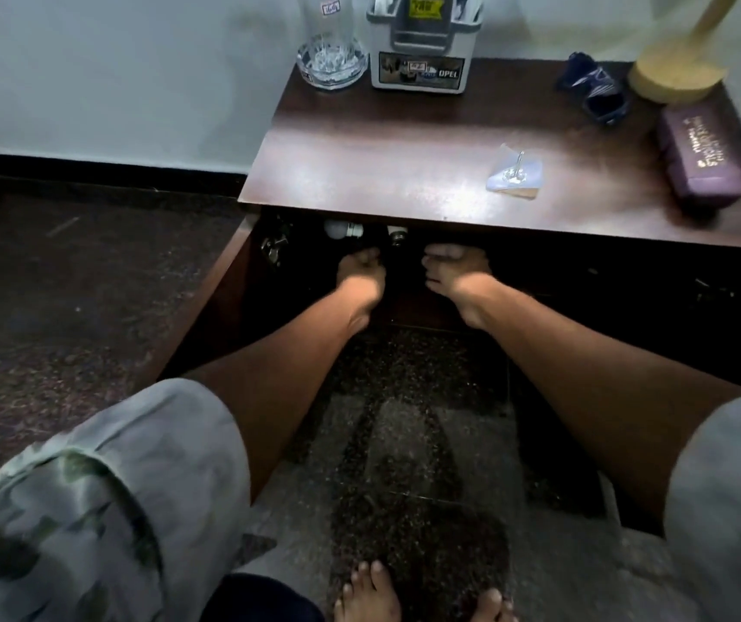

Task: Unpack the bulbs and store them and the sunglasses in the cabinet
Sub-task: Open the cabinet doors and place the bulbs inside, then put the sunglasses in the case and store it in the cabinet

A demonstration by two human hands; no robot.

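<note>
A: Currently both arms reach into the open cabinet point(584, 289) under the counter point(382, 172). Left grip point(361, 271), right grip point(454, 269) — state?

B: Cannot tell for either. The fingers point into the dark shelf, and shadow hides whether they clasp anything.

A: Bulbs?

B: Two inside, near the front edge. White bulb point(341, 228) lies on its side just beyond the left grip. Second bulb point(397, 235) lies between the two grips, just past the fingertips. Judgement: the hands flank it to settle it so it cannot roll.

A: Sunglasses?

B: Blue pair point(597, 89) on the counter near the lamp base point(673, 69), with a purple case point(700, 159) close by — not yet stored.

A: Clear wrapper point(514, 175)?

B: Lies on the counter, apart from the rest. Probably bulb packaging, left on top since only the contents belong inside.

A: Judgement: bulbs look done; sunglasses remain.
</note>
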